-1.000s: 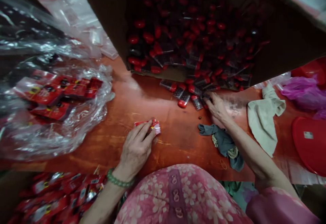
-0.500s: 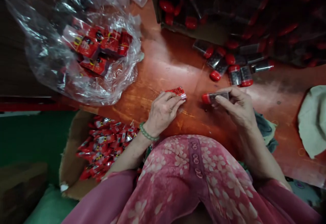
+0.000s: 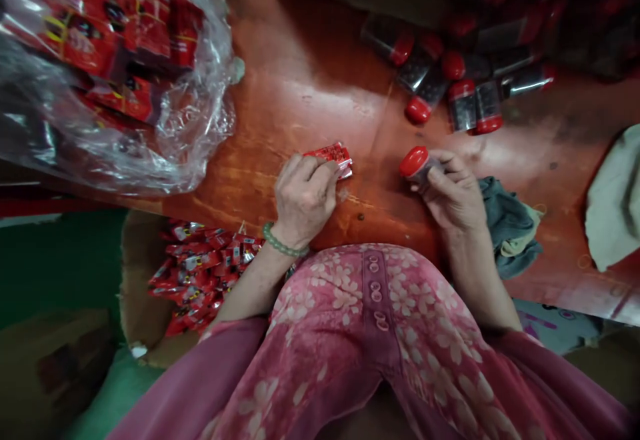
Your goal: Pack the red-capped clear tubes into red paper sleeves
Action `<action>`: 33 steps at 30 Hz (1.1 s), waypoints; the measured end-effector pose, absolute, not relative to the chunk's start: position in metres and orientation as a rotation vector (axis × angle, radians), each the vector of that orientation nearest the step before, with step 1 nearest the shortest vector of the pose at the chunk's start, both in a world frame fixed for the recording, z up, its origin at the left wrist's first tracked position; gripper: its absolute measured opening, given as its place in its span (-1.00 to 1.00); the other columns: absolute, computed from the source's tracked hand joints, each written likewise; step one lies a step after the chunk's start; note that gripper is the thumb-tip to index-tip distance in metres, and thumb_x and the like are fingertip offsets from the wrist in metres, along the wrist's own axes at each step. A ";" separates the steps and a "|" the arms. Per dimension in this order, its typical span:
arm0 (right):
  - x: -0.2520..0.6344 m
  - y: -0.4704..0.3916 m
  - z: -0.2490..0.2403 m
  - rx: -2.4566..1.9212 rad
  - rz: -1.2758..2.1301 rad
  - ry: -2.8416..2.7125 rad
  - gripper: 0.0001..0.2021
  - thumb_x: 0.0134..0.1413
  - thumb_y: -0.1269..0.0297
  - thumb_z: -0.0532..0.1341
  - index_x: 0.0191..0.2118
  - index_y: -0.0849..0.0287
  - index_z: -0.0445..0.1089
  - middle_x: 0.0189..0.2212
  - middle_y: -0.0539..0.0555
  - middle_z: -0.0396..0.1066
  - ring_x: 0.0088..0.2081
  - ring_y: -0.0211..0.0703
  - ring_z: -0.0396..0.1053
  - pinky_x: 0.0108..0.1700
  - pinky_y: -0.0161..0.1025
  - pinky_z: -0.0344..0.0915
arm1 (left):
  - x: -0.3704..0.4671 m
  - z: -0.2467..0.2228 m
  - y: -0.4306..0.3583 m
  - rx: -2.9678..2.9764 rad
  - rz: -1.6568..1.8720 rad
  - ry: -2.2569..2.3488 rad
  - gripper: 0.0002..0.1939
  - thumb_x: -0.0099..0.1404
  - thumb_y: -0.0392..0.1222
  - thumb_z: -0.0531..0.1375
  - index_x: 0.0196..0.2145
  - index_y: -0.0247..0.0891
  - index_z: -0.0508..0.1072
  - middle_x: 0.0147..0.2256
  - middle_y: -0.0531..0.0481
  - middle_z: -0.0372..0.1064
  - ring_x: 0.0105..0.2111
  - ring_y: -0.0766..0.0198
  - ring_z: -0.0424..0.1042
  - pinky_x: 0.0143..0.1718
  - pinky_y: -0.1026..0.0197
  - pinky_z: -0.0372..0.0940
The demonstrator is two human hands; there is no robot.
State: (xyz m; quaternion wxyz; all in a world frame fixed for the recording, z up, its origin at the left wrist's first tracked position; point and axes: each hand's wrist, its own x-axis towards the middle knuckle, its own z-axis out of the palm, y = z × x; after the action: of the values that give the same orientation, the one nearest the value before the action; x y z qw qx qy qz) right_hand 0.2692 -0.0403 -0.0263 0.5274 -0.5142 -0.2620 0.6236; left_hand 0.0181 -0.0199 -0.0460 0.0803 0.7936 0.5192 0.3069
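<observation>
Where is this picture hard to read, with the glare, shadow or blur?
Head view: white glare streaks the clear plastic bag and a pale sheen washes the orange tabletop; head view: the red-capped jars at upper right sink into shadow; head view: the lower-left corner is dim and soft; head view: the held jar reads fairly clearly.

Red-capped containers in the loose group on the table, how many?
At least 7: left-end one; two angled ones beside it; middle one; two side-by-side ones nearer the body; right-end one. More may be hidden in shadow behind.
</observation>
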 end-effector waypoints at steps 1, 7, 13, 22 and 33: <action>0.265 -0.042 -0.027 -1.219 1.510 -0.574 -0.57 -0.26 0.05 0.61 -0.23 0.00 0.54 -0.37 -0.14 0.58 -0.42 -0.32 0.54 -0.39 -0.41 0.50 | 0.018 -0.046 -0.019 2.373 0.947 1.536 -0.80 0.44 -0.14 0.22 -0.31 -0.22 0.60 -0.41 -0.05 0.51 -0.37 0.20 0.40 -0.29 0.13 0.25; 0.260 -0.050 -0.032 -1.287 1.539 -0.702 -0.57 -0.15 -0.03 0.55 -0.20 0.01 0.47 -0.36 -0.11 0.55 -0.41 -0.25 0.51 -0.30 -0.27 0.50 | 0.019 -0.033 -0.015 2.242 0.974 1.398 -0.81 0.43 -0.11 0.26 -0.25 -0.23 0.65 -0.30 -0.01 0.63 -0.32 0.27 0.54 -0.22 0.19 0.35; 0.267 -0.052 -0.029 -1.635 0.833 -1.589 -0.86 0.25 0.17 0.32 -0.12 0.05 0.48 -0.28 0.04 0.50 -0.23 -0.07 0.43 -0.08 -0.03 0.40 | 0.014 -0.028 -0.010 2.000 0.831 1.322 -0.73 0.47 -0.03 0.19 -0.22 -0.19 0.65 -0.28 0.01 0.61 -0.24 0.25 0.56 -0.08 0.14 0.40; 0.227 -0.075 0.000 -1.193 0.942 -2.424 -0.75 0.41 0.25 0.17 0.11 0.07 0.45 -0.09 0.16 0.45 -0.09 -0.02 0.38 -0.03 -0.05 0.35 | 0.013 -0.028 -0.005 1.973 0.757 1.341 -0.73 0.47 -0.04 0.16 -0.26 -0.19 0.61 -0.29 -0.03 0.58 -0.22 0.21 0.57 -0.07 0.11 0.42; 0.201 -0.060 -0.013 -1.005 1.303 -2.386 -0.82 0.27 0.45 0.21 -0.34 0.08 0.47 -0.30 0.03 0.47 -0.26 -0.17 0.37 -0.16 -0.23 0.39 | 0.010 -0.021 -0.001 2.135 0.918 1.323 -0.81 0.42 -0.24 0.21 -0.29 -0.28 0.63 -0.30 -0.04 0.64 -0.31 0.24 0.59 -0.20 0.23 0.44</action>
State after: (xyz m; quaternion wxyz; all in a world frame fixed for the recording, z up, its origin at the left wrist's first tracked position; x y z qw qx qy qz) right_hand 0.2005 -0.0601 -0.0127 0.1211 -0.3443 -0.8172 0.4461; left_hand 0.0103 -0.0008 -0.0214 0.2317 0.7767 0.4812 0.3340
